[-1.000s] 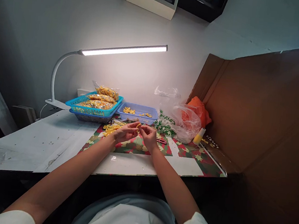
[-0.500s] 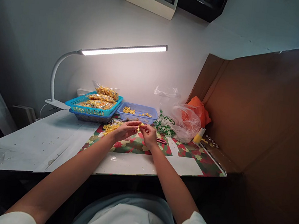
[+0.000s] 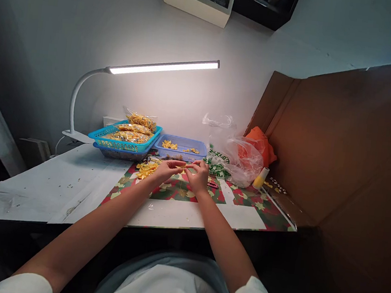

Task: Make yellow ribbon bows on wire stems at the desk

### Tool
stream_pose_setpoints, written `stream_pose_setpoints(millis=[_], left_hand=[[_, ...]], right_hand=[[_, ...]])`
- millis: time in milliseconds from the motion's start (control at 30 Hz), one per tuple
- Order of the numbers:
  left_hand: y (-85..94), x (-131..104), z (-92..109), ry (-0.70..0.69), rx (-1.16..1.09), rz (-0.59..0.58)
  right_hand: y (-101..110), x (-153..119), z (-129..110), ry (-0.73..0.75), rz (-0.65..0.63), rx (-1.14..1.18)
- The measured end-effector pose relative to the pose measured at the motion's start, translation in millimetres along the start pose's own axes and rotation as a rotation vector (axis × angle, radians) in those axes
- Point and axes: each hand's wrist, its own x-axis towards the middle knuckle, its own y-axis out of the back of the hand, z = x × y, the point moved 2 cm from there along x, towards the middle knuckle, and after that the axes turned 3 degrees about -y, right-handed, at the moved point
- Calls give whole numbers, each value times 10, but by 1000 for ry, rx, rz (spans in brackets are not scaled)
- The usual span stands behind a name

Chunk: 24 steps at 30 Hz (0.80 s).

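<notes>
My left hand (image 3: 169,169) and my right hand (image 3: 197,176) meet fingertip to fingertip above the patterned sheet (image 3: 172,193). Pinched between them is a small yellow piece (image 3: 183,167), too small to make out fully; fingers of both hands are closed on it. A thin, fine strand seems to hang below the right hand. Beside the left hand lies a pile of flat yellow pieces (image 3: 146,170). A small pinkish-red tool (image 3: 212,185) rests just right of the right wrist, partly hidden.
Bagged yellow pieces fill a turquoise basket (image 3: 121,145) at the back left, beside a lavender basket (image 3: 180,155). Plastic bags (image 3: 243,163), a yellow-and-white bottle (image 3: 260,178) and a tall cardboard sheet (image 3: 344,144) stand right. A lit lamp (image 3: 165,68) arches over the table.
The right hand's fingers have lifted and spread somewhat around the yellow piece, while the left fingers have closed in toward it. The whole view has shifted slightly.
</notes>
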Motion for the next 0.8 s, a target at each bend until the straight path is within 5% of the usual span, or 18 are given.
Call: stream_pose_setpoints(millis=[567, 800], left_hand=[[-60, -9, -9, -103, 112, -224], [-47, -52, -77, 13, 367, -197]], right_hand=[[-81, -9, 56, 59, -260, -99], [39, 97, 116, -43, 27, 276]])
